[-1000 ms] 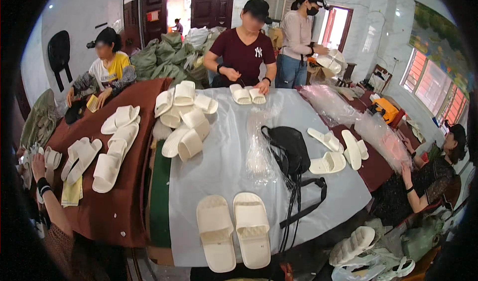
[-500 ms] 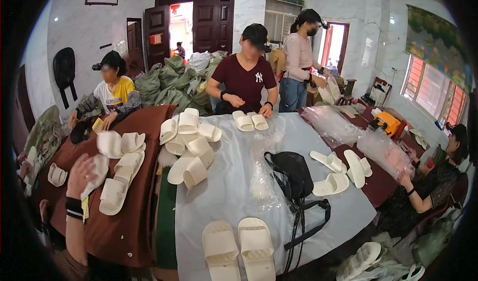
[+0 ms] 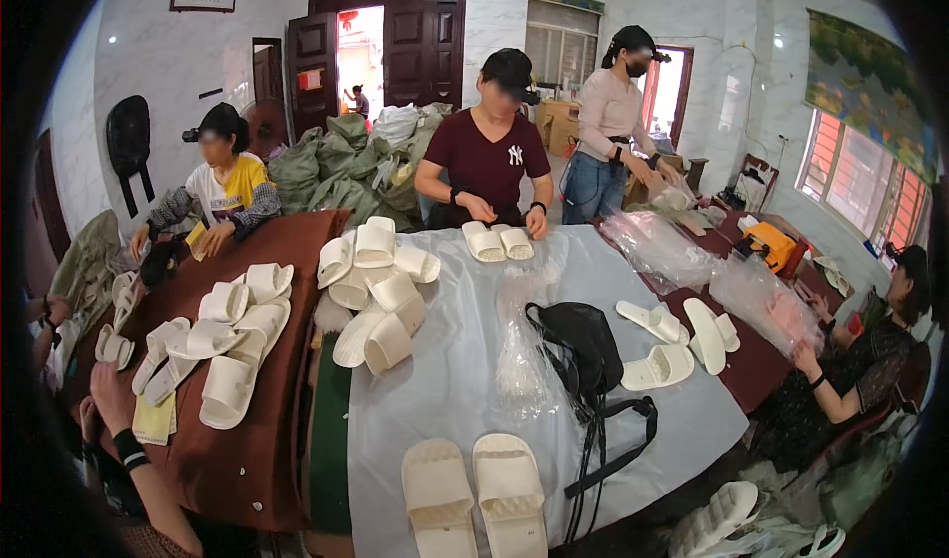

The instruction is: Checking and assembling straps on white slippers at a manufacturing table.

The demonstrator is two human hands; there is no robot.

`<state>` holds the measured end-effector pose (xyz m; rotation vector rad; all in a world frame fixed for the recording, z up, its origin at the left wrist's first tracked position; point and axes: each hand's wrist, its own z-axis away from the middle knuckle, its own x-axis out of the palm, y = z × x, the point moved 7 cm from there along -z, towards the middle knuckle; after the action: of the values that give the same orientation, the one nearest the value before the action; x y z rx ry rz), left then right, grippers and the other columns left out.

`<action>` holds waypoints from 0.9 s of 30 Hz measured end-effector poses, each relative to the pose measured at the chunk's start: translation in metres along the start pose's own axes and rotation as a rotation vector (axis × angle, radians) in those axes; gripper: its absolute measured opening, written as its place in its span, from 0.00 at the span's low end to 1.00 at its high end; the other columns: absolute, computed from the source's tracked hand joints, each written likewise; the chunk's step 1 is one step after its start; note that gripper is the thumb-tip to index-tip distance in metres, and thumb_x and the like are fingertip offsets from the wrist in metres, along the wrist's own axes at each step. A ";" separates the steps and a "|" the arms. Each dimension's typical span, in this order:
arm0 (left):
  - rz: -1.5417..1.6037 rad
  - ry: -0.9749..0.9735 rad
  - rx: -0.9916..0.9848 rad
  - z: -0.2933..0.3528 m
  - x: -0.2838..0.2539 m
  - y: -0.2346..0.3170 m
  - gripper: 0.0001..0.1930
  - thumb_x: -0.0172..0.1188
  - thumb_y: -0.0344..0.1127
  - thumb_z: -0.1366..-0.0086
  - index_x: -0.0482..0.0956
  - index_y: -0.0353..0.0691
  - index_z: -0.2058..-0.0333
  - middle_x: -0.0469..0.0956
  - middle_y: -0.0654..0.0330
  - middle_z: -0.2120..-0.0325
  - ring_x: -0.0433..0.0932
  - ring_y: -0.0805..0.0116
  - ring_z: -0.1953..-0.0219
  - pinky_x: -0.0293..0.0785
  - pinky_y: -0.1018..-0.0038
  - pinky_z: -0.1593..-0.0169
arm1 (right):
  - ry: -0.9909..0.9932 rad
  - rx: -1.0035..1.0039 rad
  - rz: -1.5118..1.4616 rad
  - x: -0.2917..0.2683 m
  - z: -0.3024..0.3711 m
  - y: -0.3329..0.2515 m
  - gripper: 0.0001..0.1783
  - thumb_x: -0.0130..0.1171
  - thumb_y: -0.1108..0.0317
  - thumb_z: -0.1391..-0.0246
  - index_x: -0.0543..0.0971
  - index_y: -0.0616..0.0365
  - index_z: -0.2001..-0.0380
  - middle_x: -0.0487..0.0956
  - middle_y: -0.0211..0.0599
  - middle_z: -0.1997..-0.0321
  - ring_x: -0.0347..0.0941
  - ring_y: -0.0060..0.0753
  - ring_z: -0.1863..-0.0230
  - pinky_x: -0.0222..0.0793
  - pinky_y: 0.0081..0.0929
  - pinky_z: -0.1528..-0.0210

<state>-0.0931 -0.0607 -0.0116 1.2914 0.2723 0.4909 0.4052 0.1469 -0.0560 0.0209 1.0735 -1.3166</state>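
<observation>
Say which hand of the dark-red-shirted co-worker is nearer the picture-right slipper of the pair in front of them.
Their left hand: at the outer edge of the slipper. Their right hand is farther off, behind the other slipper.

The lower edge cuts the heel ends of the two large cream slippers [image 3: 438, 499] and the sleeve [image 3: 153, 540] of a co-worker's arm [image 3: 150, 479]. White slippers [image 3: 170, 375] partly cover the yellow paper [image 3: 151, 423], whose print is too small for reading.
</observation>
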 end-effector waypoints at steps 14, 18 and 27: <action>-0.295 -0.291 -0.408 0.058 0.056 -0.085 0.09 0.55 0.37 0.42 0.73 0.36 0.73 0.74 0.51 0.60 0.67 0.53 0.51 0.57 0.61 0.46 | 0.085 0.182 0.134 0.011 0.011 -0.008 0.12 0.52 0.62 0.47 0.76 0.59 0.76 0.77 0.38 0.74 0.73 0.38 0.70 0.68 0.28 0.65; -0.369 -0.380 -0.550 0.074 0.061 -0.100 0.09 0.56 0.37 0.42 0.73 0.37 0.75 0.73 0.49 0.59 0.66 0.51 0.50 0.55 0.59 0.45 | 0.087 0.247 0.172 0.017 0.015 -0.006 0.12 0.52 0.62 0.47 0.76 0.59 0.77 0.77 0.38 0.75 0.74 0.38 0.71 0.68 0.28 0.65; -0.569 -0.037 0.050 0.020 0.092 0.020 0.23 0.55 0.40 0.41 0.64 0.31 0.51 0.69 0.49 0.53 0.67 0.55 0.49 0.63 0.67 0.48 | 0.640 -0.068 -0.181 -0.056 0.024 -0.095 0.14 0.50 0.62 0.45 0.76 0.60 0.76 0.75 0.37 0.81 0.72 0.34 0.78 0.66 0.24 0.73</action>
<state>-0.0075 -0.0286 0.0200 1.2031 0.6010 -0.0239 0.3537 0.1454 0.0444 0.3191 1.6913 -1.4762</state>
